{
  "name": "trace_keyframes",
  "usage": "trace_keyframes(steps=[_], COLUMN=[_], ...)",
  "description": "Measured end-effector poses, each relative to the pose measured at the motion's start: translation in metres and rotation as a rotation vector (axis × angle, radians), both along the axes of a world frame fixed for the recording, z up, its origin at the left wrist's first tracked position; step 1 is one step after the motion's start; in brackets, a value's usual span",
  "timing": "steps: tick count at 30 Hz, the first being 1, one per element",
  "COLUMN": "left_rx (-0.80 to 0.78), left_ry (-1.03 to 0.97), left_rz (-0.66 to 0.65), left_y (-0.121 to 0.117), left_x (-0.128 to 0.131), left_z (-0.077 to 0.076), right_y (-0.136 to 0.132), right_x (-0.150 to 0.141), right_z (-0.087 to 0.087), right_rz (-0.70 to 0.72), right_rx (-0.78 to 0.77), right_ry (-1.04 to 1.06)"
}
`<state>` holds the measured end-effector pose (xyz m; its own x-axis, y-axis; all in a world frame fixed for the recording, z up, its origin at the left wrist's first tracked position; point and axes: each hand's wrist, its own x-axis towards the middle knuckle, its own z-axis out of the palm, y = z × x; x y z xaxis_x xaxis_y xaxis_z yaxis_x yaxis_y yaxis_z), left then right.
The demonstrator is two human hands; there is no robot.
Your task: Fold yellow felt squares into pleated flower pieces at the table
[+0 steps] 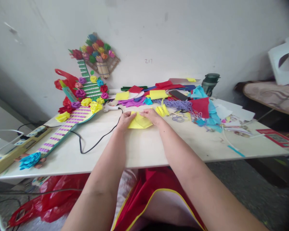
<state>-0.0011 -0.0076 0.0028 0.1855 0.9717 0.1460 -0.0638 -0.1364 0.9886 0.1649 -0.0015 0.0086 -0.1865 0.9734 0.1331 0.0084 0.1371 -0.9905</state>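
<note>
A sheet of yellow crepe paper (141, 122) is stretched between my two hands just above the white table. My left hand (126, 120) pinches its left side. At its upper right edge, my right hand (151, 115) grips it with fingers closed. Right of that hand lie several curled yellow paper strips (162, 110). Behind the hands are stacked coloured paper pieces (137, 96) and a bundle of purple string (174, 104). A white glue gun (111, 107) with a black cord rests behind my left hand.
To the left, a guitar-shaped craft (66, 128) with paper roses leans against the wall. A power strip (21, 146) lies at the left edge. A dark bottle (210, 84), a phone (178, 95) and paper scraps (227, 110) are at the right. A red bag (55, 195) hangs below.
</note>
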Motion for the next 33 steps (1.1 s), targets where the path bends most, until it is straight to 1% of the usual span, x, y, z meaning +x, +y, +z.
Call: trace_keyframes(steps=[5,11,14,19,22,29,33], left_rx=[-0.003,0.023,0.020,0.026,0.052,0.155,0.174], left_ry=[-0.033,-0.061,-0.073,-0.065,-0.037,0.103,0.106], left_rz=[-0.007,0.047,0.049,0.071,0.101,0.163,0.172], left_y=[0.001,0.002,0.001,0.002,0.006,0.014,0.013], left_x=[0.000,0.000,0.000,0.001,0.000,-0.003,-0.003], left_z=[-0.001,-0.001,0.000,-0.001,-0.003,-0.010,-0.009], right_y=[-0.003,-0.002,-0.002,-0.006,-0.006,-0.005,-0.006], right_x=[0.000,0.001,0.000,-0.002,-0.001,-0.002,-0.001], right_z=[0.004,0.002,0.002,0.006,0.006,0.005,0.005], right_rz=[-0.015,0.004,0.022,0.013,0.009,-0.003,0.015], right_rx=[0.009,0.042,0.036,0.011,0.017,0.006,-0.025], right_ry=[-0.007,-0.030,-0.044,-0.055,-0.067,-0.070,-0.062])
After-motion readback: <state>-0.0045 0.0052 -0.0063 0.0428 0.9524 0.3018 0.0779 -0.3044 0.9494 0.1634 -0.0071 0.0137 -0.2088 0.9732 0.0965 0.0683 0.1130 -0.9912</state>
